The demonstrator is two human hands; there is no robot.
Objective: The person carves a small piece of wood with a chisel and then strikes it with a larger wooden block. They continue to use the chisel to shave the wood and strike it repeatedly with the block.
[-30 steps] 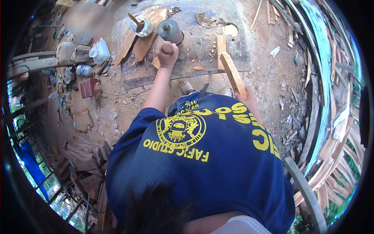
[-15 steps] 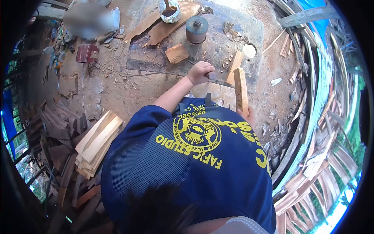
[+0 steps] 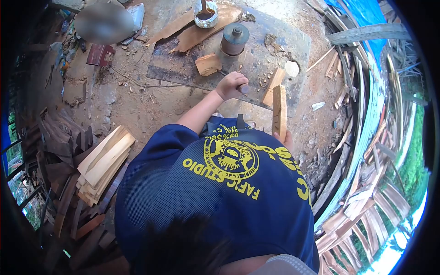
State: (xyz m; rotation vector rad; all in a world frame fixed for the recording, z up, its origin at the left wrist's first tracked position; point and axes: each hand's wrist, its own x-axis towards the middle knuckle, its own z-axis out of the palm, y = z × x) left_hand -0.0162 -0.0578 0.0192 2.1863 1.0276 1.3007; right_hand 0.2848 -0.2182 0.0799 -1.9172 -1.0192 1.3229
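Observation:
My left hand (image 3: 230, 85) is closed round the handle (image 3: 244, 88) of a tool; a thin dark shaft runs from it up-left to a wooden block (image 3: 208, 64) on the worn board (image 3: 176, 75). At the right, my right hand (image 3: 285, 138) grips the lower end of an upright, thick piece of wood (image 3: 279, 110), its fingers partly hidden by the wood and the blue shirt. Just beyond that piece, a flat wooden offcut (image 3: 273, 86) lies on the board. A round metal-topped cylinder (image 3: 234, 40) stands on the board beyond my left hand.
A tin of dark liquid (image 3: 206, 16) stands on bark slabs near the top. To the left are a red box (image 3: 98, 55) and stacked pale wooden slats (image 3: 105, 162). Wood chips lie on the board. Long planks (image 3: 353, 156) and blue sheeting (image 3: 366, 20) line the right.
The view has shifted slightly. The wood in my right hand is turned a little, showing more of its broad face, and sits closer to my left hand. Both hands keep their grip.

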